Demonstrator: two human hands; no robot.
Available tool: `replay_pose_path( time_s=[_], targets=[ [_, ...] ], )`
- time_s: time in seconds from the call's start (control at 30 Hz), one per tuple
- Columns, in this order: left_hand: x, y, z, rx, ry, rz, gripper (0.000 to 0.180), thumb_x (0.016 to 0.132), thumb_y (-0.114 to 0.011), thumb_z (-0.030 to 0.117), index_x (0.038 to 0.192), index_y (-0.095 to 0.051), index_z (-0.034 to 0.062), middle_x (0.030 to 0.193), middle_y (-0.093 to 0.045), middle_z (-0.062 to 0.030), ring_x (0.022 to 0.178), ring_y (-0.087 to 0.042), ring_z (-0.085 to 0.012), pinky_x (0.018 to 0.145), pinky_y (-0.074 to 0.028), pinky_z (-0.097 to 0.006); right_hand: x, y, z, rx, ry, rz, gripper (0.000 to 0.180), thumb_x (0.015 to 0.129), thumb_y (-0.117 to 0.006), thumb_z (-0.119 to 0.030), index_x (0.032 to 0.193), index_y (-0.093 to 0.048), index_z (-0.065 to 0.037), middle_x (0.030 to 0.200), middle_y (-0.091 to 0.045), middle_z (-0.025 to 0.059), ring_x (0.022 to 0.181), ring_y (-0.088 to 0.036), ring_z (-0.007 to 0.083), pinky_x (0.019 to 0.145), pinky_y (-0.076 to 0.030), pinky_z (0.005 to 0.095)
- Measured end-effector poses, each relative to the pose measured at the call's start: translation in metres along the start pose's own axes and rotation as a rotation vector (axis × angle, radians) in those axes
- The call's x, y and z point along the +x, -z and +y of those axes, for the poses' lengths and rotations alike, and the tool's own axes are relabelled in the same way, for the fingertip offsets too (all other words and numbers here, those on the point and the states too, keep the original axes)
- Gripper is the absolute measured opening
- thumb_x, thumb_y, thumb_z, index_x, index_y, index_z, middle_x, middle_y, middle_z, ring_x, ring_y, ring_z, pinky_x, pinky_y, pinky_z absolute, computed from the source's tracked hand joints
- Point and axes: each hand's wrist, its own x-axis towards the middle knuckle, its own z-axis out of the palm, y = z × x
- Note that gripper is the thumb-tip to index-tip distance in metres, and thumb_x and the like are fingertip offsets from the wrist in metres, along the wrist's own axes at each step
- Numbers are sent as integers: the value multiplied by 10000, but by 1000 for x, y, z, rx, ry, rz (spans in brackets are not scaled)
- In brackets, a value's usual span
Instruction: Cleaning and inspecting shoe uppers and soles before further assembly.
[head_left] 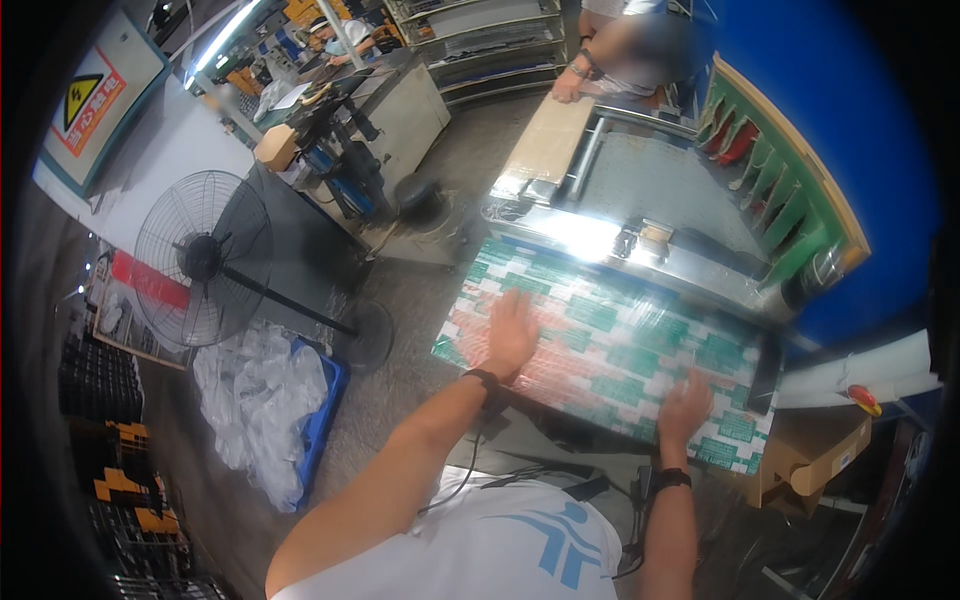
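Note:
A flat worktop [610, 370] in front of me is covered with a green, white and reddish patterned sheet under shiny clear film. Flat on its left part lies my left hand [512, 335], fingers stretched out and nothing held. Nearer its right front edge, my right hand [687, 405] rests on or just over the surface; it is slightly blurred, with fingers loosely apart and nothing visible in them. Just beyond the worktop stands a machine with a metal bar [590, 240] and a grey bed [650, 180].
Across the machine, another person's hand [572, 84] rests on a cardboard piece [548, 135]. At left are a standing fan [200, 255] and a blue crate [322, 430] with clear plastic bags [255, 400]. A cardboard box [815, 460] and white film roll [860, 375] sit at right.

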Motion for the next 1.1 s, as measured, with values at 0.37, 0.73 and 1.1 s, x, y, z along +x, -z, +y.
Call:
replay_pose_path(
  time_s=[0.37, 0.73, 1.1],
  targets=[
    [-1, -4, -2, 14, -1, 6, 614, 1052, -638, 260, 1586, -514, -16, 1661, -464, -288, 1543, -422, -486, 1299, -307, -594, -1, 1, 3, 5, 24, 3, 404, 1105, -566, -279, 1432, -660, -61, 1415, -681, 181, 1373, -572, 399, 1232, -359, 563],
    [-1, -4, -5, -14, 14, -3, 631, 1051, -644, 263, 1605, -498, -2, 1676, -452, -286, 1568, -396, -483, 1311, -294, -595, 1, -2, 0, -20, 18, -9, 409, 1095, -572, -270, 1437, -664, -65, 1406, -688, 169, 1375, -577, 392, 1230, -365, 561],
    [-2, -2, 2, -43, 30, -24, 662, 1025, -653, 244, 1615, -488, -7, 1689, -435, -283, 1565, -395, -470, 1317, -275, -591, 0, 1, 7, -8, 16, -26, 404, 1103, -567, -257, 1437, -675, -57, 1417, -689, 168, 1355, -580, 393, 1221, -368, 556]
  ],
)
